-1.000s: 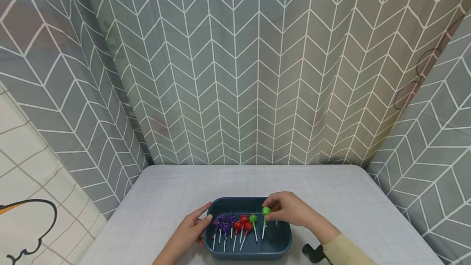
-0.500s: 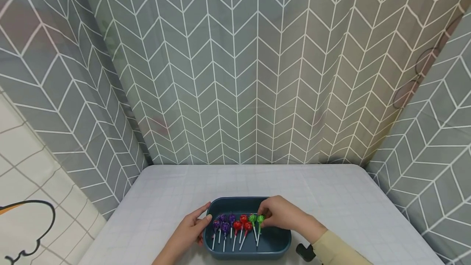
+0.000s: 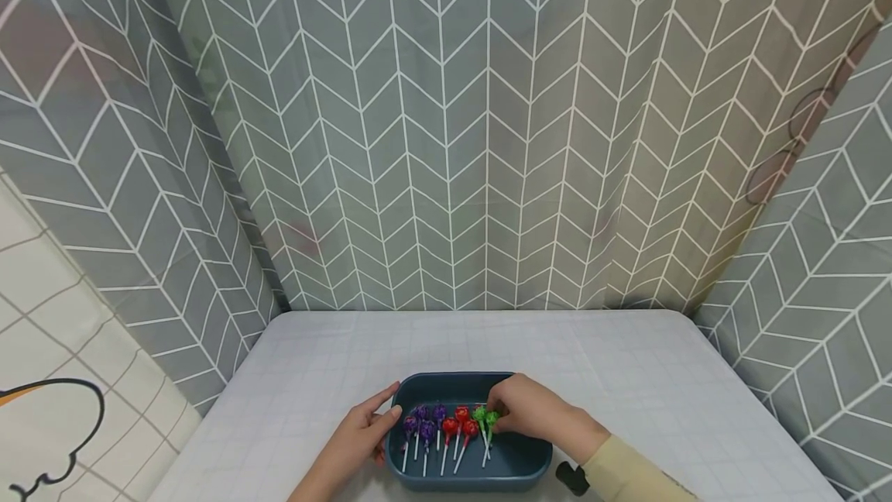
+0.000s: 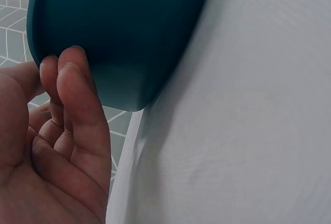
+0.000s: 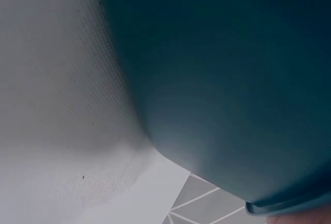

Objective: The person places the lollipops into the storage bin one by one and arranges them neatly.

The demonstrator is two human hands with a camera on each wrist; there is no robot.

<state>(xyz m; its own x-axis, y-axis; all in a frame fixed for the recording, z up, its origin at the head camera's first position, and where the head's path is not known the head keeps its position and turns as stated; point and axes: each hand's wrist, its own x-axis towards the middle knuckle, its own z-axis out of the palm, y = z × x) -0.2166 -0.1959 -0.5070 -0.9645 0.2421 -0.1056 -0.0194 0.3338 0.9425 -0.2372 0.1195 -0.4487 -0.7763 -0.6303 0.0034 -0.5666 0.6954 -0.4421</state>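
A dark blue-green box stands on the table and holds several lollipops in a row. Purple lollipops lie at its left, red lollipops in the middle, green ones to the right. My left hand grips the box's left end, thumb over the rim and fingers outside; the left wrist view shows the fingers against the outer wall. Inside the right half, my right hand pinches the rightmost green lollipop by its head, close beside another green lollipop. The right wrist view hides the fingertips behind the box wall.
A white cloth covers the table around the box. Patterned grey curtains hang behind it and at both sides. A black object sits at the right wrist by the sleeve.
My right hand has lowered the green lollipop into the box and shifted it left until it lies against the other green one, sticks touching or crossing. The left hand has stayed put.
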